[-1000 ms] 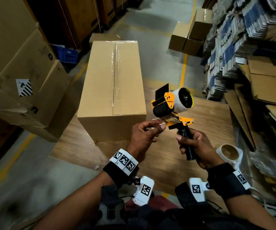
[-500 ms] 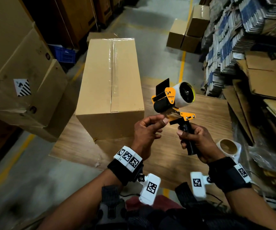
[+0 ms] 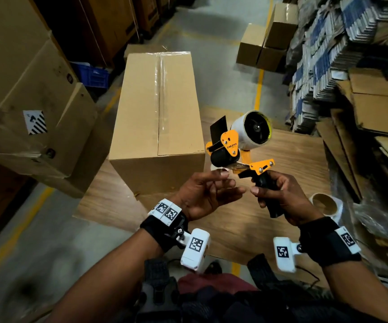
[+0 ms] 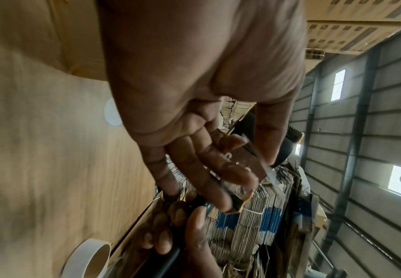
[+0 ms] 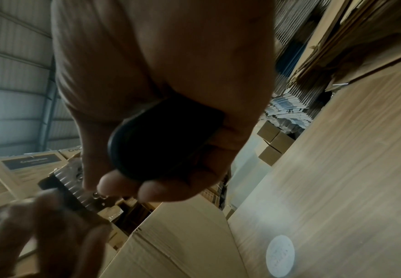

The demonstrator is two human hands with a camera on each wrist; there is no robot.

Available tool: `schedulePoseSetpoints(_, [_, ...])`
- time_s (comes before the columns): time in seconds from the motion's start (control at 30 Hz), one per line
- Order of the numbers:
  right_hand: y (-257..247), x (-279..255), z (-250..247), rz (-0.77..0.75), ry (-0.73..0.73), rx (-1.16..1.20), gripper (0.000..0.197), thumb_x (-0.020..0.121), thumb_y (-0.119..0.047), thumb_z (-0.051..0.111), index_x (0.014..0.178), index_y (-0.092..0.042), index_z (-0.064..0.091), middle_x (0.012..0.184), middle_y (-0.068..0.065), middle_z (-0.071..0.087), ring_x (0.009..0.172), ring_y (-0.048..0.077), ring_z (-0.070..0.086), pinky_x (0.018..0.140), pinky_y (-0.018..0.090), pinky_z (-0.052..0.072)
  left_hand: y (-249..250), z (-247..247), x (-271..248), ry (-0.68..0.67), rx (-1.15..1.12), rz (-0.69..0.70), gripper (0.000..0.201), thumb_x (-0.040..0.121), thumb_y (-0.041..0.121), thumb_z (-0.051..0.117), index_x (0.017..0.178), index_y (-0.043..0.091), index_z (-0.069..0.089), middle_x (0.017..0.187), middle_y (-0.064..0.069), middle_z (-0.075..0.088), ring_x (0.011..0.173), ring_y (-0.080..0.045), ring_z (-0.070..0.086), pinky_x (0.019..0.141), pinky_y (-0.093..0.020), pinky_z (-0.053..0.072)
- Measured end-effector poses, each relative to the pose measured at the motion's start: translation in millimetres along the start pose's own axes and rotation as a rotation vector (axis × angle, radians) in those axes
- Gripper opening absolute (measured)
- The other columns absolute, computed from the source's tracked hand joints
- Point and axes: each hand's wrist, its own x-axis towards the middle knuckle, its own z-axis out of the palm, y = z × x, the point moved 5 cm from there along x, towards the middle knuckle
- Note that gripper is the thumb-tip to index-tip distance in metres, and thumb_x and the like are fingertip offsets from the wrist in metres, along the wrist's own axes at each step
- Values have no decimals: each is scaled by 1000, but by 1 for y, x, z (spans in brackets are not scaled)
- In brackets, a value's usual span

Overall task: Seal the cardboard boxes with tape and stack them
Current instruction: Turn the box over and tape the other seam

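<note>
the box (image 3: 156,117) stood on the board (image 3: 288,159), clear tape already along its top seam, so the top looked sealed and the box ready for stacking or a further strip. the right hand (image 3: 279,197) was clenched round the black handle of the dispenser (image 3: 237,145), held upright and off the box, probably to expose the tape end at the blade. the left hand (image 3: 202,194) was raised beside it, palm turned inward, fingers (image 4: 221,165) extended and loose under the blade plate (the thumb on top), apparently feeling for the loose end; whether it actually pinched tape could not be told. a spare roll (image 3: 325,203) lay on the board, right of the hands.
</note>
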Motion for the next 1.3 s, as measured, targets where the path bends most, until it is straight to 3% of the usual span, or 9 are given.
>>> schedulePoseSetpoints(0.17, [-8, 2, -5, -30, 32, -61, 39, 71, -10, 83, 100, 7, 66, 65, 22, 58, 47, 24, 54, 47, 23, 44, 1, -9, -7, 67, -8, 20, 12, 91, 7, 70, 102, 9, 74, 77, -6, 70, 72, -21, 74, 94, -47, 61])
schedulePoseSetpoints(0.47, [-24, 1, -5, -150, 14, -235, 23, 70, -1, 86, 87, -6, 71, 68, 15, 71, 55, 23, 66, 53, 24, 52, 30, -37, -24, 218, 276, 65, 44, 84, -6, 72, 126, 4, 68, 98, -19, 76, 93, -30, 77, 86, -41, 64])
schedulePoseSetpoints(0.6, [-30, 3, 4, -157, -5, -278, 23, 71, 5, 86, 88, -1, 71, 65, 15, 69, 47, 15, 61, 44, 20, 45, 55, -48, -43, 218, 491, 81, 39, 89, -14, 67, 125, 1, 66, 91, -20, 77, 86, -29, 77, 80, -35, 65])
schedulePoseSetpoints(0.73, [-34, 10, 28, -189, -66, -343, 30, 70, -4, 90, 95, -9, 75, 70, 15, 70, 50, 21, 55, 41, 30, 41, 80, -68, -69, 222, 590, 13, 40, 91, -16, 63, 126, 4, 63, 90, -20, 76, 84, -28, 77, 77, -34, 65])
schedulePoseSetpoints(0.87, [-46, 24, 66, -286, -163, -387, 34, 67, -1, 91, 96, -9, 75, 81, -3, 78, 66, 7, 71, 60, 18, 55, 104, -97, -98, 293, 693, -37, 43, 86, -8, 75, 121, 11, 60, 97, -24, 76, 95, -37, 69, 76, -41, 56])
schedulePoseSetpoints(0.97, [-51, 39, 97, -348, -233, -408, 39, 68, -7, 93, 102, -11, 76, 94, 1, 80, 88, 22, 78, 84, 37, 62, 131, -116, -122, 387, 831, -27, 42, 77, 0, 87, 107, 16, 61, 95, -23, 77, 95, -37, 59, 70, -34, 45])
schedulePoseSetpoints(1.13, [-62, 73, 123, -428, -200, -460, 40, 71, -23, 95, 101, -16, 71, 91, 12, 76, 85, 40, 72, 80, 62, 57, 194, -154, -174, 511, 889, 37, 59, 61, 13, 92, 106, 17, 55, 97, -31, 72, 53, -14, 49, 46, -22, 38])
schedulePoseSetpoints(1.23, [-71, 87, 144, -425, -221, -530, 42, 67, -15, 96, 96, -28, 68, 85, 3, 73, 80, 32, 69, 78, 58, 57, 224, -176, -181, 478, 959, -13, 67, 56, 21, 98, 107, 16, 56, 93, -28, 73, 55, -19, 47, 44, -25, 34])
schedulePoseSetpoints(1.3, [-80, 92, 160, -436, -217, -567, 47, 65, -9, 95, 87, -37, 65, 79, -7, 69, 74, 18, 63, 73, 45, 55, 237, -189, -176, 452, 1018, -40, 68, 54, 23, 99, 107, 16, 55, 95, -30, 74, 64, -20, 45, 46, -25, 26])
